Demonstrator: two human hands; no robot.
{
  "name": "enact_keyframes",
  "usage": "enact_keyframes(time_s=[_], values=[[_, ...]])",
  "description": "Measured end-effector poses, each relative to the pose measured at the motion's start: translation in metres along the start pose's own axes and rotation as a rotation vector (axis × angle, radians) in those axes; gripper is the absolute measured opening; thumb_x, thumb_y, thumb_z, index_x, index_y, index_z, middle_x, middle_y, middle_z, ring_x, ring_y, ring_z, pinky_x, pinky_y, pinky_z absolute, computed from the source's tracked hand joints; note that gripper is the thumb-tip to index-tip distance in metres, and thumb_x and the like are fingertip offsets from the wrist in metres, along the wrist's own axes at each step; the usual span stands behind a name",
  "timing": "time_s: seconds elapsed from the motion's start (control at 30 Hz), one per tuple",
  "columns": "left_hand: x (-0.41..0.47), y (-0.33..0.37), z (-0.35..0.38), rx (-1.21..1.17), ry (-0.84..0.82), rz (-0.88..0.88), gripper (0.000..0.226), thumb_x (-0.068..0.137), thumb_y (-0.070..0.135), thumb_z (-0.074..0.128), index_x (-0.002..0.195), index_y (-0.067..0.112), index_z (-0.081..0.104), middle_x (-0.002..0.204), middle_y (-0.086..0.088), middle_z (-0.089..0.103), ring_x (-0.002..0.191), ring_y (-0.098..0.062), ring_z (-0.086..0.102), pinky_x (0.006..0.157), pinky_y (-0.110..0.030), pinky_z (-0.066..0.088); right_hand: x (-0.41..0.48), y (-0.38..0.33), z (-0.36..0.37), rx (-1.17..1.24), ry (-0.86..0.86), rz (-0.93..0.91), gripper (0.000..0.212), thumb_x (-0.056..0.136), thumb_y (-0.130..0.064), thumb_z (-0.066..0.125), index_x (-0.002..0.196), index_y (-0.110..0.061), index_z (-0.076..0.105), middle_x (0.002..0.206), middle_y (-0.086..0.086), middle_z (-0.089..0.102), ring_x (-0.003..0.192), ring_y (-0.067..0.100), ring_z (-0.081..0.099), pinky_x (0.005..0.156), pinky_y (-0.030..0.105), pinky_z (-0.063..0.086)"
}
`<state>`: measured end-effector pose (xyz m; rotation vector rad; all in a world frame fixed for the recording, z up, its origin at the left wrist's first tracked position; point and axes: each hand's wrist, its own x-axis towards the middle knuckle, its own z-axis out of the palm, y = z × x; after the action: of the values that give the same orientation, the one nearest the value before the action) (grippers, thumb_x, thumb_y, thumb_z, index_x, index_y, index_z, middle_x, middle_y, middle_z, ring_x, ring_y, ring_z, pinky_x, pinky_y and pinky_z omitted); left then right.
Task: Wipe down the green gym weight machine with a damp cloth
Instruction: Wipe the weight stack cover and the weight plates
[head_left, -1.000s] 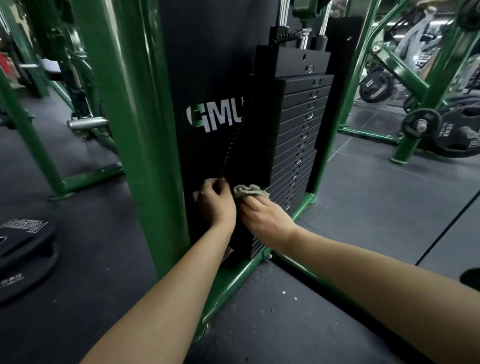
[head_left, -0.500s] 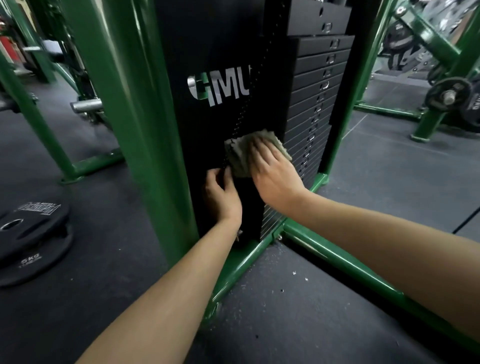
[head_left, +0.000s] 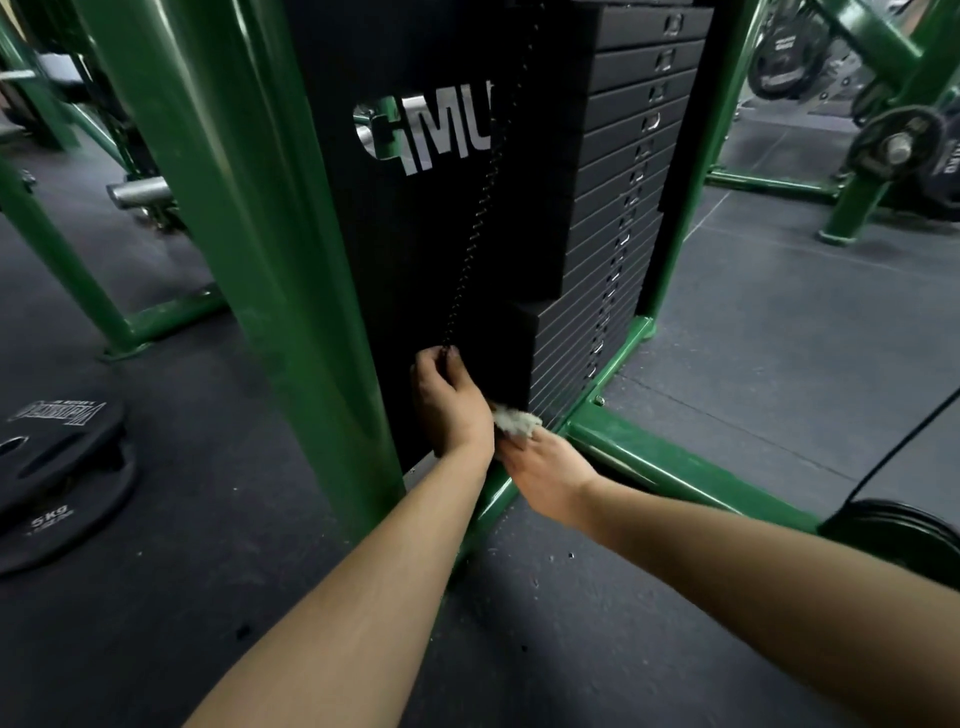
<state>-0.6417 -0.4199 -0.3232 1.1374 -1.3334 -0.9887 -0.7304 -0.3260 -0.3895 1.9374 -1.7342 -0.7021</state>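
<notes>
The green weight machine (head_left: 244, 218) stands right in front of me, with a thick green upright, a black side panel and a black weight stack (head_left: 613, 171). My left hand (head_left: 449, 400) pinches the lower end of a coiled black cord (head_left: 480, 208) that hangs down the panel. My right hand (head_left: 545, 470) holds a pale crumpled cloth (head_left: 514, 421) low against the bottom corner of the stack, just above the green base rail (head_left: 670, 462). Most of the cloth is hidden behind my fingers.
Black 5 kg plates (head_left: 57, 467) lie on the rubber floor at the left. Another plate (head_left: 904, 530) sits at the right edge. Further green frames with loaded plates (head_left: 898, 145) stand at the back right, and a chrome bar end (head_left: 137, 192) sticks out at the left.
My right hand has slid the cloth down from the middle of the stack to its bottom corner. My left hand keeps hold of the cord's end.
</notes>
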Motion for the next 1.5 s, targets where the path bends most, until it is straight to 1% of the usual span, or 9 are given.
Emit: enact_keyframes(time_s=[0.13, 0.3, 0.47, 0.67, 0.83, 1.0, 1.1, 1.2, 1.5], values=[[0.007, 0.005, 0.012, 0.001, 0.06, 0.033, 0.022, 0.105, 0.03, 0.058, 0.118, 0.014, 0.066, 0.122, -0.007, 0.065, 0.111, -0.027, 0.063, 0.096, -0.042, 0.051, 0.019, 0.046, -0.039, 0.005, 0.316, 0.135, 0.06, 0.092, -0.02, 0.043, 0.151, -0.005, 0.049, 0.157, 0.014, 0.047, 0.152, 0.031, 0.034, 0.128, 0.047, 0.015], [0.012, -0.002, 0.02, -0.014, 0.104, 0.054, 0.024, 0.102, 0.031, 0.056, 0.116, 0.016, 0.067, 0.121, -0.007, 0.066, 0.11, -0.028, 0.064, 0.096, -0.046, 0.051, 0.033, 0.064, -0.051, -0.046, 0.571, 0.293, 0.059, 0.101, -0.016, 0.04, 0.156, 0.006, 0.033, 0.163, 0.027, 0.031, 0.155, 0.04, 0.024, 0.126, 0.053, 0.02], [0.01, -0.009, 0.015, 0.025, 0.066, 0.017, 0.028, 0.105, 0.036, 0.057, 0.119, 0.013, 0.065, 0.125, -0.007, 0.065, 0.113, -0.027, 0.064, 0.097, -0.042, 0.052, 0.024, 0.017, -0.014, -0.05, 0.23, 0.011, 0.054, 0.096, -0.025, 0.052, 0.149, -0.012, 0.053, 0.156, 0.009, 0.05, 0.151, 0.031, 0.035, 0.126, 0.047, 0.02], [0.015, -0.014, 0.004, 0.046, 0.065, 0.012, 0.03, 0.106, 0.04, 0.056, 0.117, 0.013, 0.065, 0.122, -0.007, 0.065, 0.109, -0.027, 0.064, 0.096, -0.047, 0.054, -0.001, -0.015, 0.028, -0.088, -0.069, -0.176, 0.048, 0.102, -0.03, 0.047, 0.147, -0.016, 0.057, 0.168, 0.015, 0.027, 0.156, 0.034, 0.019, 0.121, 0.047, 0.03], [0.01, 0.0, 0.01, -0.004, 0.11, 0.009, 0.031, 0.108, 0.036, 0.053, 0.121, 0.011, 0.066, 0.123, -0.011, 0.063, 0.112, -0.028, 0.062, 0.092, -0.03, 0.045, 0.017, 0.018, -0.006, 0.001, 0.117, 0.008, 0.064, 0.095, -0.021, 0.032, 0.157, -0.006, 0.04, 0.163, 0.015, 0.037, 0.156, 0.032, 0.023, 0.128, 0.048, 0.017], [0.01, 0.012, 0.014, -0.069, 0.18, -0.037, 0.031, 0.108, 0.032, 0.054, 0.126, 0.011, 0.066, 0.124, -0.014, 0.062, 0.112, -0.027, 0.061, 0.088, -0.021, 0.038, 0.034, 0.085, -0.074, -0.019, 0.521, 0.202, 0.058, 0.098, -0.017, 0.031, 0.15, 0.004, 0.045, 0.158, 0.026, 0.041, 0.153, 0.04, 0.029, 0.122, 0.051, 0.029], [0.012, 0.019, 0.013, -0.128, 0.173, -0.049, 0.032, 0.107, 0.032, 0.057, 0.128, 0.009, 0.065, 0.126, -0.014, 0.062, 0.114, -0.023, 0.061, 0.097, -0.026, 0.046, 0.035, 0.106, -0.089, 0.044, 0.555, 0.26, 0.056, 0.102, -0.019, 0.03, 0.151, 0.004, 0.043, 0.159, 0.03, 0.035, 0.154, 0.045, 0.021, 0.125, 0.055, 0.019], [0.013, 0.019, 0.013, -0.033, 0.147, 0.013, 0.035, 0.108, 0.028, 0.055, 0.129, 0.003, 0.065, 0.13, -0.023, 0.061, 0.119, -0.036, 0.059, 0.098, -0.031, 0.04, 0.032, 0.097, -0.079, 0.06, 0.562, 0.212, 0.051, 0.102, -0.019, 0.036, 0.145, 0.003, 0.053, 0.157, 0.027, 0.041, 0.15, 0.046, 0.03, 0.122, 0.057, 0.025], [0.025, 0.046, 0.02, -0.109, 0.127, 0.014, 0.035, 0.108, 0.028, 0.053, 0.13, 0.003, 0.064, 0.13, -0.024, 0.06, 0.118, -0.037, 0.06, 0.096, -0.033, 0.042, 0.017, 0.129, -0.098, 0.128, 0.525, 0.216, 0.055, 0.091, -0.024, 0.044, 0.139, -0.002, 0.061, 0.144, 0.021, 0.056, 0.136, 0.038, 0.051, 0.119, 0.045, 0.035]])
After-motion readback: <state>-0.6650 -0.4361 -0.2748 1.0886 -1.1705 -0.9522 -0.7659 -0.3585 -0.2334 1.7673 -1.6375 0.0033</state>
